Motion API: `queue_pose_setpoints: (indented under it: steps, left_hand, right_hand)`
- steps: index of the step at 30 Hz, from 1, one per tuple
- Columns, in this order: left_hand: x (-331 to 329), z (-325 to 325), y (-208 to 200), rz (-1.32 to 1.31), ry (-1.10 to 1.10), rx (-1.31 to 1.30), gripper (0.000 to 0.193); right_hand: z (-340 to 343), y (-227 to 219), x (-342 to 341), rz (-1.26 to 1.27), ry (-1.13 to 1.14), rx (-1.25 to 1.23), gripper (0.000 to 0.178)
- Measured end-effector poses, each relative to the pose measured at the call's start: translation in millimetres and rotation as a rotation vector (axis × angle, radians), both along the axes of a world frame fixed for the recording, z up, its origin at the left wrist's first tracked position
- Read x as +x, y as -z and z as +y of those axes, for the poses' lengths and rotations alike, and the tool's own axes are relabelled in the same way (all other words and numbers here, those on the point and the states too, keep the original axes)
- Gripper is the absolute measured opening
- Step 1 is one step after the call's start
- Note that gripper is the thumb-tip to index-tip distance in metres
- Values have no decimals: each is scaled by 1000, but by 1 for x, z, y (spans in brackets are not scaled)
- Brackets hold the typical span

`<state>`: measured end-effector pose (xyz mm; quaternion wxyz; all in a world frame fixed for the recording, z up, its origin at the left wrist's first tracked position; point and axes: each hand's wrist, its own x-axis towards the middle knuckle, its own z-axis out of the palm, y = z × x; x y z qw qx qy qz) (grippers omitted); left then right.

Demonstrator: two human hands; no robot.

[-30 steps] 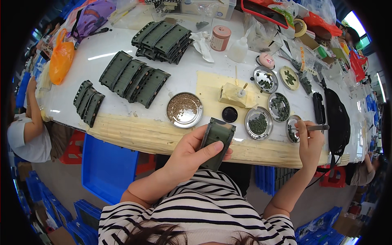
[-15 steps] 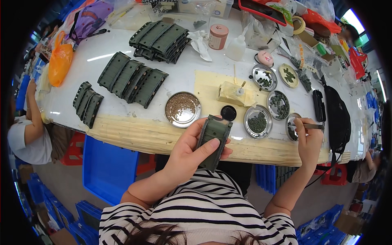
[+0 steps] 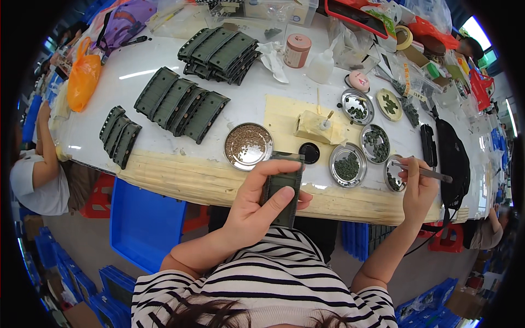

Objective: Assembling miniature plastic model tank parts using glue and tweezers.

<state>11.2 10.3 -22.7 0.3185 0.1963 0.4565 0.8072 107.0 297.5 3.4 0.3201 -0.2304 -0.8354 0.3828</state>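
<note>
In front of my body, my left hand [image 3: 252, 210] grips a dark green panel [image 3: 284, 188] with ridged edges, thumb on its face and fingers wrapped behind. My right hand [image 3: 420, 191] pinches metal tweezers [image 3: 437, 175]. Their tip points into a small round metal dish [image 3: 388, 182] of dark green bits at the right; whether the tip holds a bit is too small to tell. Left of it stand two more metal dishes of green bits, a nearer one [image 3: 363, 174] and a farther one [image 3: 389, 151]. A metal dish [image 3: 240, 160] holds brown grains beyond my left hand.
Similar green panels lie in a stack [image 3: 219, 52], a middle row [image 3: 178, 104] and a small group [image 3: 118, 136]. A tape-wrapped block [image 3: 309, 124] and a black round lid [image 3: 310, 152] sit centrally. A black bag [image 3: 454, 164] lies right; a blue bin [image 3: 145, 224] is below the table.
My right hand has turned, so the tweezers now slant down to the right. The panel in my left hand has shifted slightly left and stands more upright, with fingers now over its top.
</note>
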Motion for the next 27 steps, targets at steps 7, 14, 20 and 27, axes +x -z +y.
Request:
queue_pose_setpoints:
  steps: [7, 14, 20, 27]
  left_hand:
    - [-1, 8, -2, -339, 206, 95, 30]
    - [-5, 0, -2, -460, 202, 113, 32]
    - [-9, -1, 3, -32, 112, -105, 37]
    - [-11, -1, -7, 28, 174, -74, 38]
  right_hand:
    - [-99, -29, -26, 280, -709, 292, 29]
    - [-121, -15, -40, 314, -723, 514, 41]
    - [-115, -24, -34, 250, -763, 470, 39]
    - [-106, -24, -41, 242, -865, 315, 38]
